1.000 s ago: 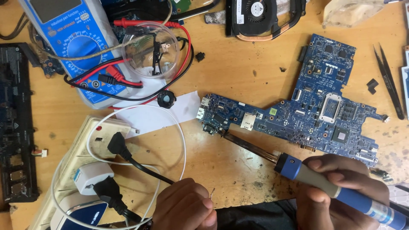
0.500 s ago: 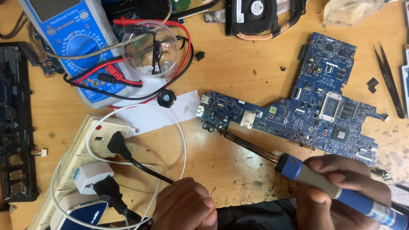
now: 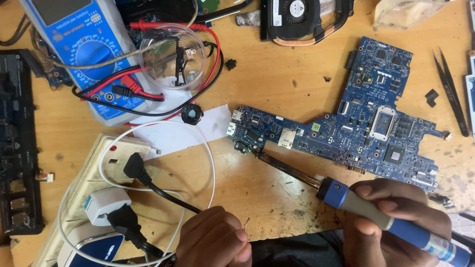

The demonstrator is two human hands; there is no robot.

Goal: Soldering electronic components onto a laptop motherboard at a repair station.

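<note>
Soldering iron (image 3: 376, 210): blue and grey handle clasped in the right hand (image 3: 396, 222), fingers wrapped and pressed around the handle. The dark metal tip runs up and to the left, and its end sits at the lower edge of the blue circuit board (image 3: 346, 128), by the small connectors at the board's left end. Whether the tip touches the board there or sits just beside it cannot be told.

Left hand (image 3: 215, 237): grip pinched on a thin bit of wire (image 3: 247, 223), probably solder, which sticks up from the fingertips, well short of the iron's tip.

Change noted: over the last second, none of consequence. The iron's tip, both hands and the board sit as they did; the tip is being held steady at the same spot.

Surroundings on the wooden surface (image 3: 277, 79): a blue multimeter (image 3: 74, 44) with red and black leads at upper left, a clear round dish (image 3: 172, 57) over them, a cooling fan (image 3: 297, 15) at the top, black tweezers (image 3: 451, 91) at right, and a cream power strip (image 3: 94, 193) with plugs at lower left.
</note>
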